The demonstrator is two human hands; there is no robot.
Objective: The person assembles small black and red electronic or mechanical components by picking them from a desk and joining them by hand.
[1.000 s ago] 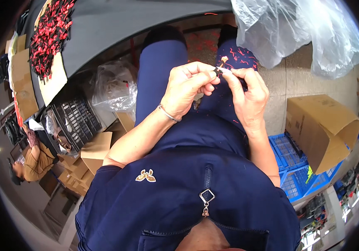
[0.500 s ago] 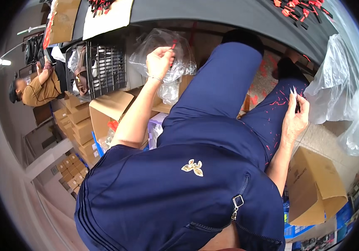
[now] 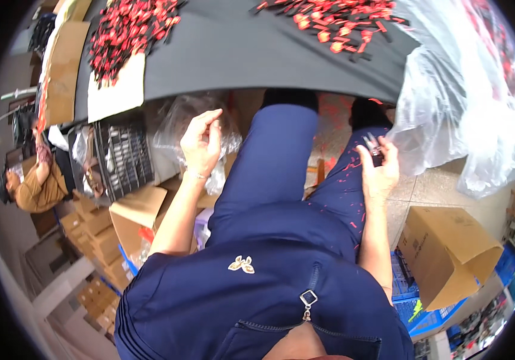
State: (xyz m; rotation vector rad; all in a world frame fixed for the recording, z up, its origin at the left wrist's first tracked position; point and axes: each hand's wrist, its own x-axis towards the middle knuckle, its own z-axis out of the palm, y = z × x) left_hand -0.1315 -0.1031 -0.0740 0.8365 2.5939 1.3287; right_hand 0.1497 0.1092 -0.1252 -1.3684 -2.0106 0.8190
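Note:
My left hand (image 3: 201, 144) is raised in front of a clear plastic bag (image 3: 170, 129) hanging below the table edge. Its thumb stands apart from the fingers, and nothing shows between them. Over my right thigh, my right hand (image 3: 380, 174) grips small thread snips (image 3: 372, 147), their pointed blades sticking up past the fingertips. On the dark cloth-covered table (image 3: 221, 54) lie two heaps of small red-and-black pieces: a left heap (image 3: 128, 36), partly on a white sheet (image 3: 113, 99), and a right heap (image 3: 344, 21). Red thread scraps (image 3: 353, 174) dot my right trouser leg.
A translucent plastic sheet (image 3: 431, 114) drapes off the table at right. An open carton (image 3: 443, 252) rests on a blue crate (image 3: 404, 282). At left are a black slatted basket (image 3: 122, 156), another open carton (image 3: 134, 210) and stacked boxes (image 3: 98, 231). Another person (image 3: 41, 186) works farther left.
The view has tilted up, showing more of the table. My left hand has let go of the small red piece it pinched, and its fingers have straightened. The right hand still holds the snips.

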